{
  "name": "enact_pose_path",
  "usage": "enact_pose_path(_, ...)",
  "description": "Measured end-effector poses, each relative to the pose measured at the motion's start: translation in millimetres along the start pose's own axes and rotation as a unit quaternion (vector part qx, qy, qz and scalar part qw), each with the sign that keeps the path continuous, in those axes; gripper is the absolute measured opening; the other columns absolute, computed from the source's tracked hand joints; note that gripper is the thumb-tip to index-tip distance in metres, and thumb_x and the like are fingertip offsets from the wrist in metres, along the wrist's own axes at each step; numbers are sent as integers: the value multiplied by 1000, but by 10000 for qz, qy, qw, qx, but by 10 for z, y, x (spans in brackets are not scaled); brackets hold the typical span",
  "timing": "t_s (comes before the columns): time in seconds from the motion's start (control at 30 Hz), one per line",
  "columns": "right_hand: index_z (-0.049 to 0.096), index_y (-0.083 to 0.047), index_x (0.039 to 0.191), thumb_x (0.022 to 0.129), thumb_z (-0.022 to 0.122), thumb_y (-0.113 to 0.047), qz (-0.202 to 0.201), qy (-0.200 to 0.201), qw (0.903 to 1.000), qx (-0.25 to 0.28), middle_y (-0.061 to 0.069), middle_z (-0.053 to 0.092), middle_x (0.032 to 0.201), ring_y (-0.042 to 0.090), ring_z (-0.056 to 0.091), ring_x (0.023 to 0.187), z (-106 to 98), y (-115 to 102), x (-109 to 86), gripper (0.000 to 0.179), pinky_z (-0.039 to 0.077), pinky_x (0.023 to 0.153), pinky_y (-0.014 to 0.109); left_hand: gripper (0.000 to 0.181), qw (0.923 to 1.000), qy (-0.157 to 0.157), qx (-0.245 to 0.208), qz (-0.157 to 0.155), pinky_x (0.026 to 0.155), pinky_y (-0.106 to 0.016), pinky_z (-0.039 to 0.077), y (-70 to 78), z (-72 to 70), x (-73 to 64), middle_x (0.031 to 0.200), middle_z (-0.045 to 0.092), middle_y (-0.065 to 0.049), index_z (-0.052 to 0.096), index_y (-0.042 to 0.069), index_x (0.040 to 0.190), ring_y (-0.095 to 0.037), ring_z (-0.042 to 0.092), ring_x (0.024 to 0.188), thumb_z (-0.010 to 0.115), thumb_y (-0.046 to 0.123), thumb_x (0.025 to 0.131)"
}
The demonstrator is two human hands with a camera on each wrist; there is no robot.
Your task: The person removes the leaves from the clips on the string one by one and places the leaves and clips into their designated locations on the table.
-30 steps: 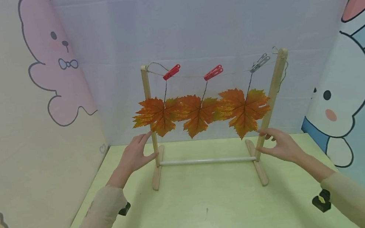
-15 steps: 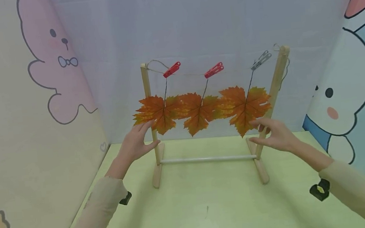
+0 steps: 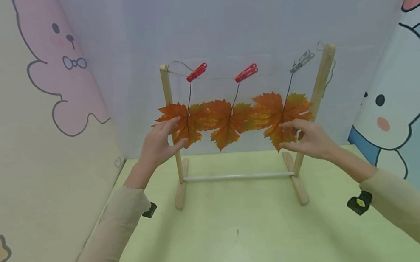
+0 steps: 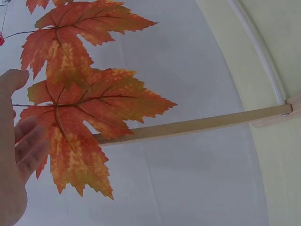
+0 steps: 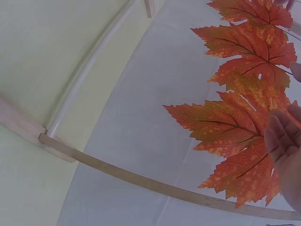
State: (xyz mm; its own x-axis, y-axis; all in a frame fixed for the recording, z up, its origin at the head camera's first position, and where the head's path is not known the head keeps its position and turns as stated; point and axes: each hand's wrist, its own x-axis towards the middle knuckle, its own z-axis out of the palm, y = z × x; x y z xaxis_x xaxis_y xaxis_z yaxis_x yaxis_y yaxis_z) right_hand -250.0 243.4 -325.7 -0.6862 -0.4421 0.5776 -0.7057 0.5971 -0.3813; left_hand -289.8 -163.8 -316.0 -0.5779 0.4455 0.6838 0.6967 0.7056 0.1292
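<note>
Three orange-and-yellow artificial maple leaves hang by dark stems in the head view: a left leaf (image 3: 195, 134), a middle leaf (image 3: 229, 127) and a right leaf (image 3: 269, 110). Two red clothespins (image 3: 197, 72) and a grey clothespin (image 3: 302, 61) clip them to a thin string. My left hand (image 3: 155, 146) is at the left leaf, thumb and fingers spread apart; in the left wrist view this hand (image 4: 10, 188) holds nothing. My right hand (image 3: 312, 139) is before the right leaf with gently bent fingers and a gap to the thumb. Whether either hand touches a leaf is unclear.
The string runs between the left post (image 3: 167, 88) and right post (image 3: 322, 74) of a wooden stand. A white rod (image 3: 238, 176) joins its feet on the pale green table (image 3: 221, 240). A white cloth (image 3: 221, 18) hangs behind, with cartoon-printed walls on both sides.
Both hands have risen along the posts, from below the leaves to the height of the outer leaves. The leaves and clothespins stay hanging; the head view has shifted slightly.
</note>
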Motion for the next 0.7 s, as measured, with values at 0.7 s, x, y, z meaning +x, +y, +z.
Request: enact_pose_path(0.7, 60, 8, 106, 63, 76, 8, -699, 302, 9968, 246, 17, 63, 88, 23, 55, 72, -78, -125, 416, 47, 43, 62, 16, 52, 9941, 337, -594, -843, 75, -38, 48, 183, -103, 435, 104, 60, -14, 50, 4, 126, -26, 56, 89, 70, 17, 80)
